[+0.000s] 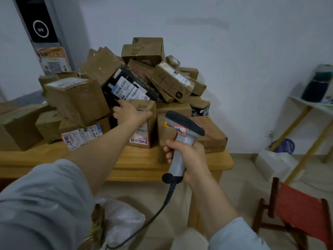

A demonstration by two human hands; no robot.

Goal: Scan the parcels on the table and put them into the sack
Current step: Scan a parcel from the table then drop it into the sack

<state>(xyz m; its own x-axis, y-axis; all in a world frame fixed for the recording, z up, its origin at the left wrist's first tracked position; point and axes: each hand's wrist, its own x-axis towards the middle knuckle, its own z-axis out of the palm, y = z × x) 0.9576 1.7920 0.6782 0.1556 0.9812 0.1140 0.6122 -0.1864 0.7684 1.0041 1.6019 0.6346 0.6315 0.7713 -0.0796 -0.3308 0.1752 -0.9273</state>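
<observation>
Several brown cardboard parcels are heaped on a wooden table (137, 165). My left hand (130, 113) reaches forward and grips the top left corner of a small brown parcel (145, 123) with white labels and red writing, at the front of the heap. Just behind the hand lies a black parcel (126, 87) with barcode labels. My right hand (187, 157) grips the handle of a grey barcode scanner (182, 136), its dark head pointing at the heap and its cable hanging down. A white sack (119, 219) lies on the floor below the table's front edge.
A red folding chair (299, 210) stands at the lower right. A white shelf with yellow legs (306, 112) stands against the right wall, a white box (275, 163) on the floor beneath it. A grey door panel with a poster (52, 60) is behind the heap at left.
</observation>
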